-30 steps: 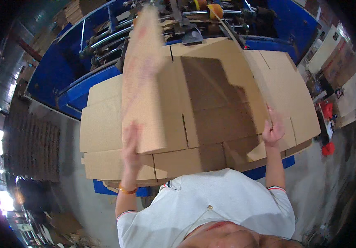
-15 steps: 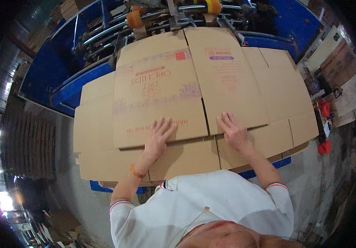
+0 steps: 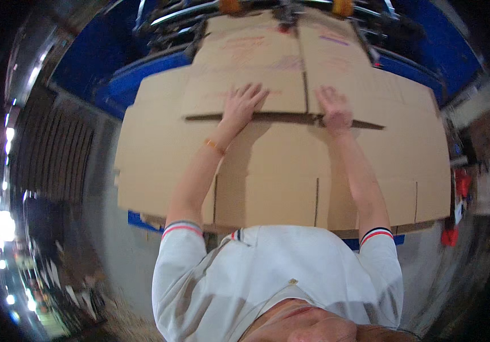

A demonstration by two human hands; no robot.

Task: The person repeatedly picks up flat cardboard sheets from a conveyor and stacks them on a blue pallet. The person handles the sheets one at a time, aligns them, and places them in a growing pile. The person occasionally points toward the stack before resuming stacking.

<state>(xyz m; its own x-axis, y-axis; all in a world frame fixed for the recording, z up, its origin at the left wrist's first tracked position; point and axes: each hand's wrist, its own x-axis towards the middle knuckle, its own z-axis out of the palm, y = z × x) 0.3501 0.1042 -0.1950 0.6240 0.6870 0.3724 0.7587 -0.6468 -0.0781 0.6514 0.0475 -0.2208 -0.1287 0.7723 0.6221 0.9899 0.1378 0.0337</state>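
A flat printed cardboard box blank (image 3: 205, 74), with a dark slot running through it, lies on top of a wider plain cardboard sheet (image 3: 279, 165). Its far end reaches under the rollers and metal bars of a machine (image 3: 185, 17). My left hand (image 3: 244, 106) rests on the near edge of the printed blank, fingers stretched forward and flat. To the right of the slot, my right hand (image 3: 334, 108) lies on the same blank near its edge, its fingers extended but blurred. Neither hand is wrapped around anything. A dark gap shows beneath the blank's near edge.
The machine's blue frame (image 3: 94, 68) spans the far side. More cardboard lies under the wide sheet, over a blue support (image 3: 142, 220). Stacked dark sheets (image 3: 54, 142) stand at the left. A red object (image 3: 449, 237) is at the right, above the grey floor.
Both hands have moved forward, away from me, and the printed blank has slid farther into the machine. More of the plain sheet beneath now shows. The view has shifted too.
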